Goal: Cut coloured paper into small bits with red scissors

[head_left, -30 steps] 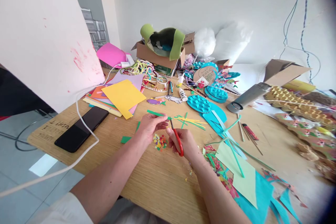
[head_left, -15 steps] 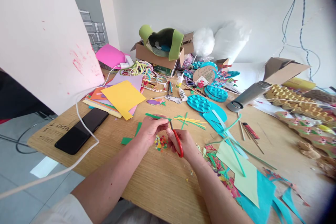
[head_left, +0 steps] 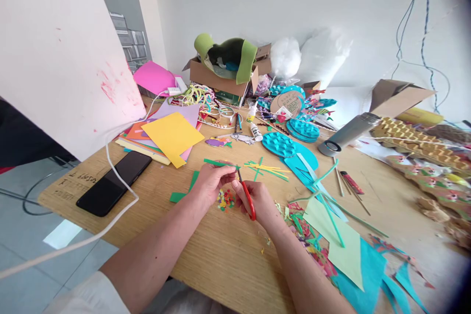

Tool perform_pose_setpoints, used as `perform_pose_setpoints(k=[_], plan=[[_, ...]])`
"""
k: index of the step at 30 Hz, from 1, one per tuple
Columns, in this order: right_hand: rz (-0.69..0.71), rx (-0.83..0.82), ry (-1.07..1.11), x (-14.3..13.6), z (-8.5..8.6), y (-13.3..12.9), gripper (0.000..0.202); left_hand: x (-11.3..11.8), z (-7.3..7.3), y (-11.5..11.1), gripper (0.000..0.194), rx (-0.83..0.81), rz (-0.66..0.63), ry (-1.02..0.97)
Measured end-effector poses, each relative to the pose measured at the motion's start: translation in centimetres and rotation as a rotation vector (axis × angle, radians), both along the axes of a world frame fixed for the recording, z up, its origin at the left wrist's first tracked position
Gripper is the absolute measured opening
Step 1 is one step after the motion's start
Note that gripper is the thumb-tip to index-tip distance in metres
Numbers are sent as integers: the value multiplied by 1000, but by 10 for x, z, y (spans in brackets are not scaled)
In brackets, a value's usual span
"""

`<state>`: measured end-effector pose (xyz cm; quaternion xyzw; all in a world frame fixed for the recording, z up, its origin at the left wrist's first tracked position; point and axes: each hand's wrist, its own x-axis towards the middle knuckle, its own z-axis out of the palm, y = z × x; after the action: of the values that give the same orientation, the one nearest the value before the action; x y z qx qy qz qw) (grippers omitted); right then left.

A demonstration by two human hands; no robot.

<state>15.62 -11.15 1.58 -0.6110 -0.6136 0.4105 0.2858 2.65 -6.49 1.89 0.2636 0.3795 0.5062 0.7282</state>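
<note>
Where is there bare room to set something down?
Bare wood shows between left forearm and right forearm, nearer than the paper dots; between phone and left forearm; and between red tube and crumpled brown paper. Crowded: the back, and near right around the light green sheet.

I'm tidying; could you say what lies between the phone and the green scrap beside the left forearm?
White cable, then bare tabletop, in the head view.

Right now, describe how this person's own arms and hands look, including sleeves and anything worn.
The left hand and right hand are ungloved, with no watch or bracelet at either wrist. A loose, off-white sleeve ends high on the left arm. The right arm is bare to the picture's edge, its sleeve out of view.
</note>
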Motion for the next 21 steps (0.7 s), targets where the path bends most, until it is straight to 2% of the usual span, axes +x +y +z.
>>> perform_pose_setpoints(k=[8,21], plan=[[-11,-24,23,0,-1,-1,55,0,-3,0,12,-10,-9,-6],[1,12,-27,1,-2,-1,57,0,1,-1,14,-24,3,8]])
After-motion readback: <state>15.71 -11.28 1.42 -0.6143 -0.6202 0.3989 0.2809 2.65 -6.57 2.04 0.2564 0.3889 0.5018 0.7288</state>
